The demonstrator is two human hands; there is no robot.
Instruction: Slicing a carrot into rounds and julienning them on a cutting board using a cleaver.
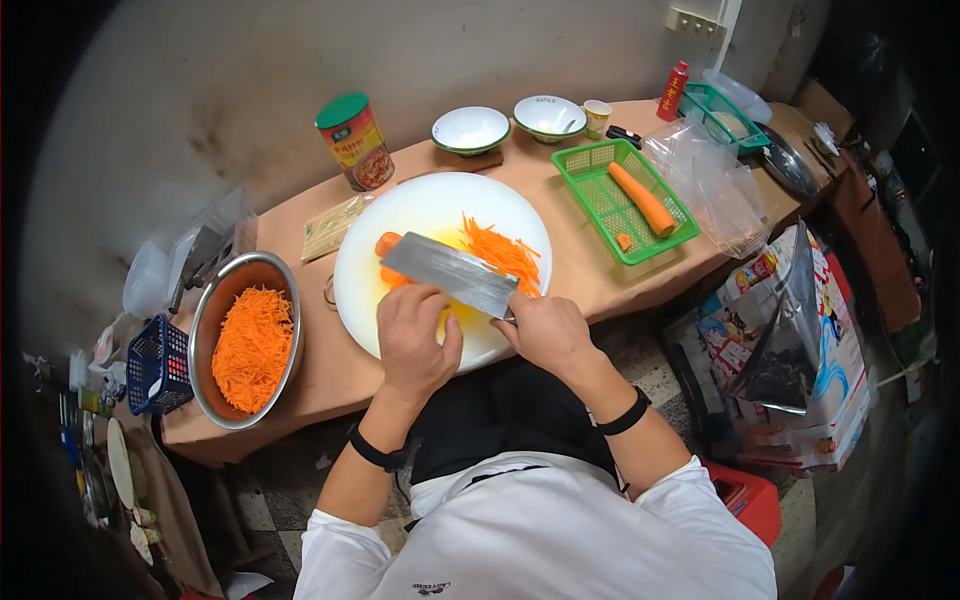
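Note:
A round white cutting board (362, 310) lies before me, stained yellow in its middle. My right hand (548, 330) is closed around the handle of a cleaver (455, 275), whose broad blade slants up to the left over the board. My left hand (413, 335) is by the blade's lower left side, fingers bent and thumb held apart from them. Just beyond its knuckles are cut carrot pieces (387, 243), partly covered by the blade. Whether the fingertips touch them is hidden. Carrot shreds (505, 252) form a loose pile right of the blade.
A steel bowl (208, 340) of shredded carrot (253, 350) stands left, beside a blue basket (160, 365). A green basket (610, 235) at right holds a peeled carrot (642, 200). Behind the board are a green-lidded can (356, 145) and two white bowls (471, 128). Plastic bags (705, 180) lie farther right.

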